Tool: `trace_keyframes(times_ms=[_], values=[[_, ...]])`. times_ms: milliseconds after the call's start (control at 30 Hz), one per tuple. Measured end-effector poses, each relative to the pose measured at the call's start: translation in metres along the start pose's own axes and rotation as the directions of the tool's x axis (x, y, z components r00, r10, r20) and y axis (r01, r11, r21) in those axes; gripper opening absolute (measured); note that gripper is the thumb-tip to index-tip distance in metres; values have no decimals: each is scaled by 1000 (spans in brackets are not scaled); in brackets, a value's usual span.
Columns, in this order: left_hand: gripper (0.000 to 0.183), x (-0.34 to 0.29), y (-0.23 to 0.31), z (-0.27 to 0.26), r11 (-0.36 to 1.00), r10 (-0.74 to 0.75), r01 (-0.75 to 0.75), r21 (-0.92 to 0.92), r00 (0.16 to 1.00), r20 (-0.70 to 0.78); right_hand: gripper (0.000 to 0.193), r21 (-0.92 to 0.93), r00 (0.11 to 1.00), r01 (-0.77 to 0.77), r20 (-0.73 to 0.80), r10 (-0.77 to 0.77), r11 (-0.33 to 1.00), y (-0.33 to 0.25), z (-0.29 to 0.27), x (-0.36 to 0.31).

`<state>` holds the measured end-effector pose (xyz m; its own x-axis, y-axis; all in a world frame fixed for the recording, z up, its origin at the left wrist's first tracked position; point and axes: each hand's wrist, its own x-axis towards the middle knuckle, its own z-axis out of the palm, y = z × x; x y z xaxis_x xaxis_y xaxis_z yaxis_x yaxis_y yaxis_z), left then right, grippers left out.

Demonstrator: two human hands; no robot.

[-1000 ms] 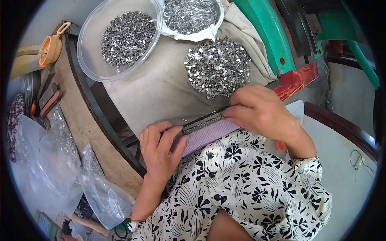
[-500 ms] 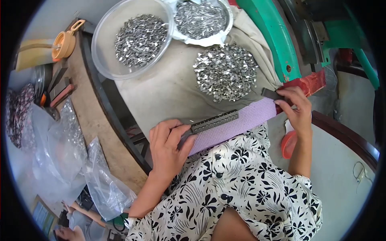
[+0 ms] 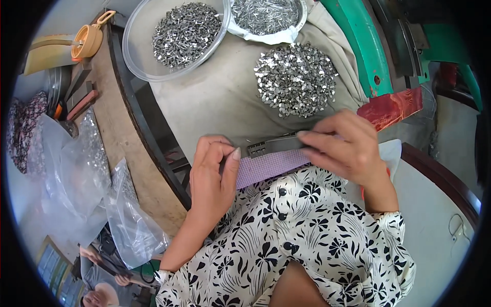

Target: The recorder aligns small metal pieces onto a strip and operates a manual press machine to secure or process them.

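Note:
A dark slotted metal bar (image 3: 257, 149) lies across the lilac woven cloth strip (image 3: 273, 165) in front of me. My left hand (image 3: 208, 176) curls round the bar's left end, thumb raised; its fingers partly hide that end. My right hand (image 3: 350, 148) grips a dark flat metal strip (image 3: 284, 144) between thumb and fingers. That strip covers the right part of the slotted bar, so only a few slots show near my left thumb. Whether the two touch I cannot tell. Just beyond is a heap of small shiny metal pieces (image 3: 295, 81) on grey cloth.
A clear round tub (image 3: 134, 53) with small metal parts and a lined bowl (image 3: 303, 20) of thin metal pins stand farther back. Green machine parts (image 3: 353, 43) rise at right. On the left bench (image 3: 120, 148) are plastic bags (image 3: 135, 225). Another person (image 3: 105, 279) is at lower left.
My right hand has moved left with the dark strip, from the cloth's right end onto the slotted bar. My left thumb has lifted. The view has shifted slightly.

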<state>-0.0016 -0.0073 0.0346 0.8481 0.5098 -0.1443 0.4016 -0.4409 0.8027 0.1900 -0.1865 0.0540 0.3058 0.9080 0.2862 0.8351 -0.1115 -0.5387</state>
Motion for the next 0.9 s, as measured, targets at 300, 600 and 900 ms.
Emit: trace_keyframes(times_ms=[300,600,900], values=[[15,1,7,10,997,-30,28,71,999,19,32,63,991,41,123,-48,997,0,25,10],[13,9,21,16,982,-16,7,190,999,46,32,74,984,22,175,-35,997,7,16,8],[13,0,14,10,981,-55,43,191,997,58,37,24,991,-99,93,96,995,-4,15,-12]])
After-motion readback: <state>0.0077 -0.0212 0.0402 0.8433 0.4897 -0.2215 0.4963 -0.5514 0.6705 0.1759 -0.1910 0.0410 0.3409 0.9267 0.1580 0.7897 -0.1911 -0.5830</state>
